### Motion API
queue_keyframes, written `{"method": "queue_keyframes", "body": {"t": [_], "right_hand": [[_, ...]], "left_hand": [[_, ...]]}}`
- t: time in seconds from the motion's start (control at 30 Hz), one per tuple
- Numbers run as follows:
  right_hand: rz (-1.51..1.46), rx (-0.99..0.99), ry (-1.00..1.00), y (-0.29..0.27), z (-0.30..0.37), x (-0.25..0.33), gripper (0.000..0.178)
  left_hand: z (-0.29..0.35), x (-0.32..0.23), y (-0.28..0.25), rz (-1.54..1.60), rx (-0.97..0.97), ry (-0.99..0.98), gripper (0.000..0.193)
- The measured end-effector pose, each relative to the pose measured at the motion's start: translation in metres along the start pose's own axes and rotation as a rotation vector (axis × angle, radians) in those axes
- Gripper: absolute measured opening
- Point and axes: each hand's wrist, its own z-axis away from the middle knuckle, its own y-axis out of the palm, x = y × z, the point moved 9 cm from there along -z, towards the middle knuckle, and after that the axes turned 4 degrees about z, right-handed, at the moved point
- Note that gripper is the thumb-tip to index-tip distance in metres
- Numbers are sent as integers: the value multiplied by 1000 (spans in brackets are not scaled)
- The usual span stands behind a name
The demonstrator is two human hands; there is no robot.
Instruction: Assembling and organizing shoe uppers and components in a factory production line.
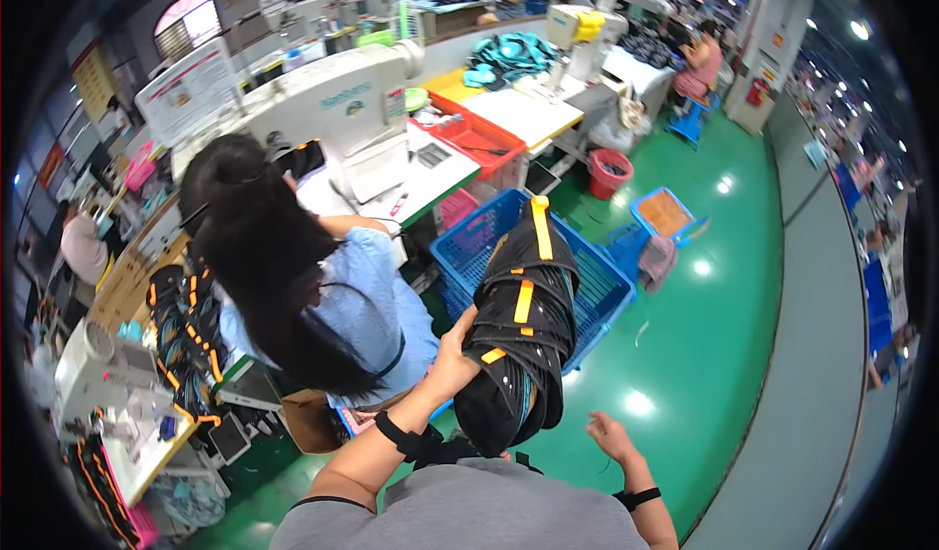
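A long stack of nested black shoe uppers [518, 330] with orange strips stands in front of my chest, its far end over a blue plastic basket [606, 276]. My left hand [456, 362] grips the left side of the stack, fingers partly hidden behind it. On the right, apart from the stack, my right hand [612, 439] hangs above the green floor with nothing in it, its fingers loosely bent and apart.
A seated person in light blue [367, 301] works at a sewing machine [333, 100] close on my left. Beyond the basket are a red tray [479, 137], a red bucket [608, 174] and a blue stool [662, 213]. A low grey partition [782, 354] runs along the right.
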Motion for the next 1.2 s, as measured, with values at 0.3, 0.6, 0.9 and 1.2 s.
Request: {"method": "queue_keyframes", "body": {"t": [0.3,0.6,0.9,1.2], "right_hand": [[274,254,-256,34,-41,32,43],[468,537,-364,100,-64,37,46],[669,661,-390,176,-101,38,52],[449,904,-570,365,-54,108,50]], "left_hand": [[70,-49,-44,-39,-149,123,63],[180,-110,-102,-307,-421,183,63],[320,-157,-221,-427,-872,226,68],[391,-152,-391,-441,-1051,71,70]]}}
